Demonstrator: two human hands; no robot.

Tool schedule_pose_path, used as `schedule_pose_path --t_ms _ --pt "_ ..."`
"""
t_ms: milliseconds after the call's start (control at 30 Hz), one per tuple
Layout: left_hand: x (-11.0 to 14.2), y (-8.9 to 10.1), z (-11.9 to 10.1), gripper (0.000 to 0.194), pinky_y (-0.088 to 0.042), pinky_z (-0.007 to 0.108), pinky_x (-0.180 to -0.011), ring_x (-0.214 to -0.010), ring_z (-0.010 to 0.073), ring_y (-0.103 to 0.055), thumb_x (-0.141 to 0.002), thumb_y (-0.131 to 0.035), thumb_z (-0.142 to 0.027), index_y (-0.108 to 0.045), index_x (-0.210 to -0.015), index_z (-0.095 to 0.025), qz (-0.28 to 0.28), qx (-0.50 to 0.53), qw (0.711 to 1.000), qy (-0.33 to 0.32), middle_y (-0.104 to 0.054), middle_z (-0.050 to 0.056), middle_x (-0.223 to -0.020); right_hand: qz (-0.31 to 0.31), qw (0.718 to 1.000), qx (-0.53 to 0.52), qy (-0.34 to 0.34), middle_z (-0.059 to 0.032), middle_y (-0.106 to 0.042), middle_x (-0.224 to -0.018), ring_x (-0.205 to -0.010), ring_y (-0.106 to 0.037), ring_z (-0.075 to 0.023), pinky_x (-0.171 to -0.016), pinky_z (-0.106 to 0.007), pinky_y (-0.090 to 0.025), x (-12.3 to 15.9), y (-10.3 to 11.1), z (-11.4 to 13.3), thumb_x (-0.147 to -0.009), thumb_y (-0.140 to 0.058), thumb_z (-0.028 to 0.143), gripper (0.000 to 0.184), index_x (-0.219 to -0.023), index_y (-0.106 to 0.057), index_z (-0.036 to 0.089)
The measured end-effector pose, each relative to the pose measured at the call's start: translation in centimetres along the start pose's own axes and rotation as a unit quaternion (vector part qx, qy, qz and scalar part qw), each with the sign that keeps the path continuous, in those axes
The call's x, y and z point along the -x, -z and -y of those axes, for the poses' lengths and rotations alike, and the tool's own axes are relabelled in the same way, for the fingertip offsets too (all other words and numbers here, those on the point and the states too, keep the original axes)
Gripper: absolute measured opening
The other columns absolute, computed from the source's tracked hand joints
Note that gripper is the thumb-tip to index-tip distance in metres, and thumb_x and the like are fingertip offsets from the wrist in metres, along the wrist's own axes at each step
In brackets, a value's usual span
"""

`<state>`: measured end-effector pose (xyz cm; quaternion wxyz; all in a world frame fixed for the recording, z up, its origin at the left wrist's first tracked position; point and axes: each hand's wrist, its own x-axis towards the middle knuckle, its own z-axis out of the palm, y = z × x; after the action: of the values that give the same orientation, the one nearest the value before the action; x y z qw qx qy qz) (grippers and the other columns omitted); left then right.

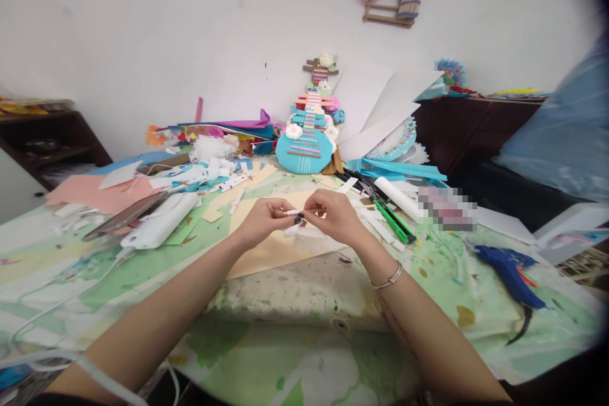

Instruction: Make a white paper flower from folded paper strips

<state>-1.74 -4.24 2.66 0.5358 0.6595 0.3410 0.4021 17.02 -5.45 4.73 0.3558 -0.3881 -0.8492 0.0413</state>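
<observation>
Two hands, the left hand and right hand, show in the head view with fingers pinching a thin stick over the tan sheet, its long axis running nearly straight crosswise, one end pointing rightward past the right hand, white paper just below.

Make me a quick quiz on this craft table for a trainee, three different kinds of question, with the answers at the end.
1. True or false: the left hand and the right hand both grip a thin stick.
2. Which wrist wears a bracelet? A: left; B: right; C: both.
3. Fill in: the glue gun lying to the right is mainly ____.

Key: 1 true; 2 B; 3 blue.
</observation>
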Motion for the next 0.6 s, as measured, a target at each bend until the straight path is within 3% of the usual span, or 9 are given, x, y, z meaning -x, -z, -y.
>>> schedule_pose_path --t_ms 400,600 --pt "0.05 0.23 -0.02 0.022 -0.040 0.020 -0.052 -0.058 0.0117 -0.058 -0.067 -0.070 -0.027 -0.069 -0.081 -0.010 -0.017 -0.012 0.999 -0.032 -0.070 0.007 -0.071 -0.005 1.000 -0.018 0.009 -0.0008 -0.055 -0.073 -0.066 -0.047 -0.0107 -0.058 -0.022 -0.031 -0.01 0.25 0.10 -0.078 -0.056 0.022 0.007 -0.074 -0.056 0.017" --pt "0.06 0.18 -0.21 0.025 -0.040 0.021 -0.051 -0.058 0.0122 -0.058 -0.069 -0.068 -0.029 -0.070 -0.084 -0.009 -0.017 -0.032 0.998 -0.046 -0.070 0.009 -0.072 0.050 0.999 -0.018 0.003 -0.0001 -0.058 -0.068 -0.060 -0.046 -0.0092 -0.056 -0.021 -0.027 -0.02 0.71 -0.33 -0.085 -0.049 0.027 0.019 -0.076 -0.063 0.017"
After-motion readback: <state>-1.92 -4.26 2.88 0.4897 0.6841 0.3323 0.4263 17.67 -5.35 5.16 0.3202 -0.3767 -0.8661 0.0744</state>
